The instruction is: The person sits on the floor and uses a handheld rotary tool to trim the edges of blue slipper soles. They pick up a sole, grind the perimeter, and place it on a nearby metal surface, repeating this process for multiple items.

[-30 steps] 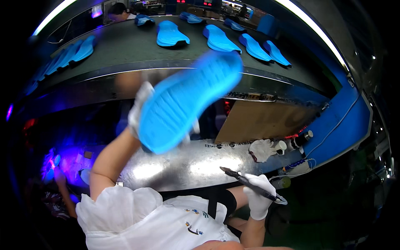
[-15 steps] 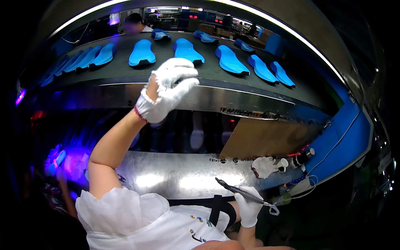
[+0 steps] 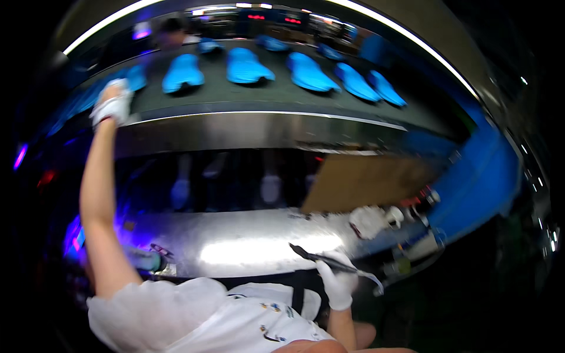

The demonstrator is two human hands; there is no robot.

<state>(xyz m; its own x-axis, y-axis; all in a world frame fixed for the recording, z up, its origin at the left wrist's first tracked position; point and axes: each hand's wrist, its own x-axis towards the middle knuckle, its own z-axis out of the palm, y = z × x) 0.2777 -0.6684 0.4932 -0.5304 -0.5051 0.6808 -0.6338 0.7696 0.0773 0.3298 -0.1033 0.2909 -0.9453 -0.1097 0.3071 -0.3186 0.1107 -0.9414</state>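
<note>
My left hand [image 3: 113, 106], in a white glove, reaches far left over the belt, at a row of overlapping blue shoe insoles [image 3: 87, 101]. Motion blurs its fingers, so whether they grip an insole cannot be made out. Further right lie spaced single insoles, among them a broad blue insole [image 3: 247, 66] and another blue insole [image 3: 312, 73]. My gloved right hand [image 3: 339, 282] stays low by my body, closed round a slim dark brush-like tool [image 3: 323, 259]. The tool's dark tip points up and left; a pale, clear-looking tail hangs from its other end.
A dark conveyor belt [image 3: 212, 97] with a metal front edge runs across the top. Below it is a shiny metal shelf [image 3: 194, 235], with a cardboard sheet [image 3: 365, 183] leaning behind it. Spare white gloves [image 3: 368, 222] and a white cup [image 3: 394, 216] sit at the shelf's right.
My left hand has swung left, from above the middle of the belt to the row at the far left. The right hand keeps its hold on the tool. The whole view has shifted slightly.
</note>
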